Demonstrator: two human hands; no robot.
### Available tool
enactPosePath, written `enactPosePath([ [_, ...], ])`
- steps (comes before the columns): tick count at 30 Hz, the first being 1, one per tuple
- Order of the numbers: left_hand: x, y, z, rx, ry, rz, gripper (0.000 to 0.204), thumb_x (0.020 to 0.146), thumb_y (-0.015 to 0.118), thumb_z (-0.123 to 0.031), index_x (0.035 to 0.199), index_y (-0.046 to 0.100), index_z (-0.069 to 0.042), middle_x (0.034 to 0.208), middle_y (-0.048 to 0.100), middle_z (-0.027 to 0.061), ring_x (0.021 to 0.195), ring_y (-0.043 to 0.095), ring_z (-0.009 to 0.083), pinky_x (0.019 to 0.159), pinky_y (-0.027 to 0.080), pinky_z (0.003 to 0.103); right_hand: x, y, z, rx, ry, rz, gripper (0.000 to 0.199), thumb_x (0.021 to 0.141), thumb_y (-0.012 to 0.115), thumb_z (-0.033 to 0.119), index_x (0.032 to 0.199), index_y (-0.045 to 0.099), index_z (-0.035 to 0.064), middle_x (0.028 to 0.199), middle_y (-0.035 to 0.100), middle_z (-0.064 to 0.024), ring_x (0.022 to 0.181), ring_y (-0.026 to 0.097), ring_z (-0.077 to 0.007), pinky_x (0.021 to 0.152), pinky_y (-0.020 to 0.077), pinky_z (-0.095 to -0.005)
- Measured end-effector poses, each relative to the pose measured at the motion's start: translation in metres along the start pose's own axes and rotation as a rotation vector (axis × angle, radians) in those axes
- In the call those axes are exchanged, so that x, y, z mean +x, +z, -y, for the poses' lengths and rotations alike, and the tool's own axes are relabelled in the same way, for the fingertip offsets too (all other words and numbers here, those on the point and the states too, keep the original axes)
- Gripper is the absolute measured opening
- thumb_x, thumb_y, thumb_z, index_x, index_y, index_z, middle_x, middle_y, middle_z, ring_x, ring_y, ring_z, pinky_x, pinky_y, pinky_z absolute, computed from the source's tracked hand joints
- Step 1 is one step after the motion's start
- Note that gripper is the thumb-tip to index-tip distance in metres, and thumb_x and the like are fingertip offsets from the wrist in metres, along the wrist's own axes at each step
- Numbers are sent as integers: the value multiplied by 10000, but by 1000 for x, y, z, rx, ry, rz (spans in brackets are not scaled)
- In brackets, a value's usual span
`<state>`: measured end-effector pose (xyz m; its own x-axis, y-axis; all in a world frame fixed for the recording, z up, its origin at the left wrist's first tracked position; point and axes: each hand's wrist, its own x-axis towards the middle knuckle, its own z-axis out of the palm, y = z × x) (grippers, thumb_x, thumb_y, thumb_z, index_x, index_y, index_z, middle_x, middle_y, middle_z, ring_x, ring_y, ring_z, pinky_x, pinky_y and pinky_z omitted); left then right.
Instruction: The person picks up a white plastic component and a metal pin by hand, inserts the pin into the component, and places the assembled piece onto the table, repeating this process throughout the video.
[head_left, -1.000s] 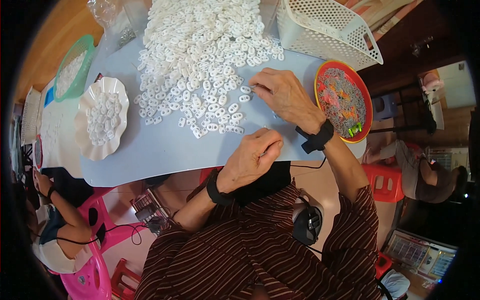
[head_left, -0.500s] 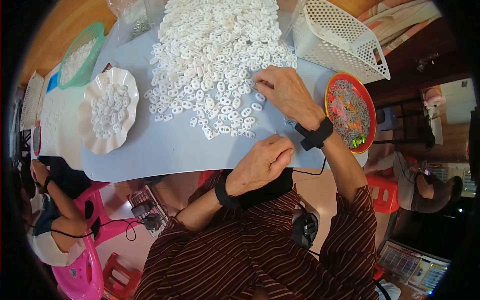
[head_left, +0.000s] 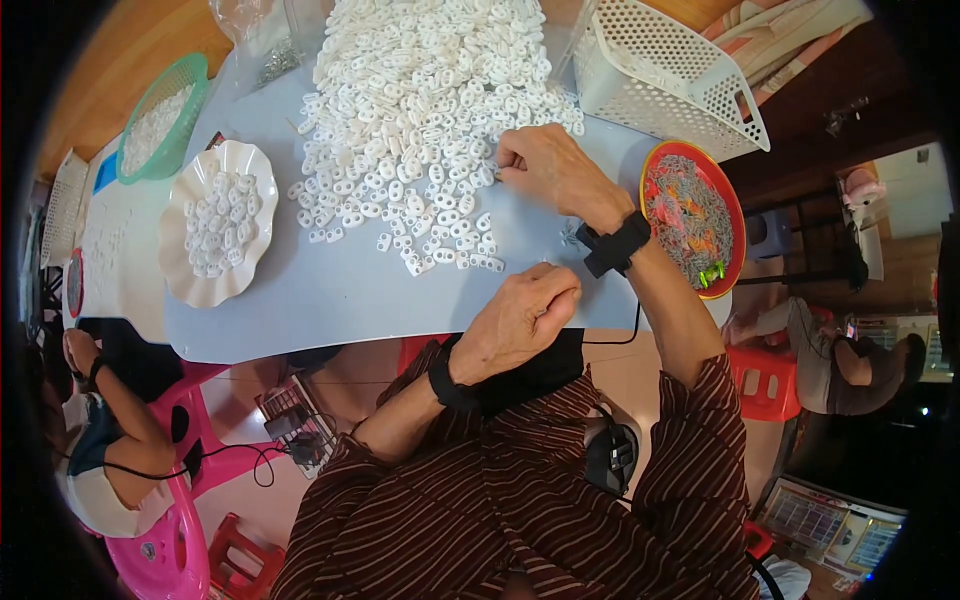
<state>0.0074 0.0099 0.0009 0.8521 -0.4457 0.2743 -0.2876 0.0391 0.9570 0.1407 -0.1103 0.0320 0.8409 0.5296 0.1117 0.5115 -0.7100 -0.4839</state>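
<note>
Small white oval plastic pieces, each with two holes, lie in a large heap on the pale blue table, with loose ones spread toward me. At the heap's right edge, my right hand is closed with its fingers curled down beside the pieces; whatever it grips is hidden under them. Near the table's front edge, my left hand is closed, thumb pressed to the fingers, and its contents cannot be made out. A scalloped white plate at left holds more such pieces. Beside my right wrist lie some tiny metal parts.
At right stand a red bowl of small grey metal parts and a white perforated basket. A green basket and a clear bag are at far left. Another person's hand shows left; a seated person is at right.
My right hand has shifted slightly left, its fingers curling tighter. A few loose pieces beside it no longer show. My left hand stays closed in about the same place; the whole view has shifted slightly.
</note>
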Motion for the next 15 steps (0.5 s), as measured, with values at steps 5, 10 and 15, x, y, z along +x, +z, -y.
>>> enactPosePath([
  [5, 0, -1, -3, 9, -5, -2, 47, 840, 517, -24, 855, 535, 16, 729, 534, 195, 646, 528, 370, 591, 416, 419, 1, 0, -1, 63, -13, 20, 83, 710, 620, 32, 768, 609, -27, 688, 640, -151, 628, 629, -281, 598, 492, -339],
  [10, -1, 1, 1, 24, 6, -9, 55, 848, 506, -28, 851, 536, 18, 726, 534, 193, 634, 519, 366, 584, 416, 412, -6, 2, 3, 93, 23, -17, 122, 717, 635, 49, 817, 640, -21, 671, 637, -130, 626, 633, -203, 602, 493, -312],
  [15, -2, -1, 2, -106, -93, -53, 68, 871, 495, -36, 859, 543, 11, 685, 515, 121, 606, 521, 189, 574, 424, 299, -41, -15, 10, 416, 197, -101, 94, 749, 635, 44, 818, 648, -19, 681, 635, -80, 632, 607, -153, 593, 477, -272],
])
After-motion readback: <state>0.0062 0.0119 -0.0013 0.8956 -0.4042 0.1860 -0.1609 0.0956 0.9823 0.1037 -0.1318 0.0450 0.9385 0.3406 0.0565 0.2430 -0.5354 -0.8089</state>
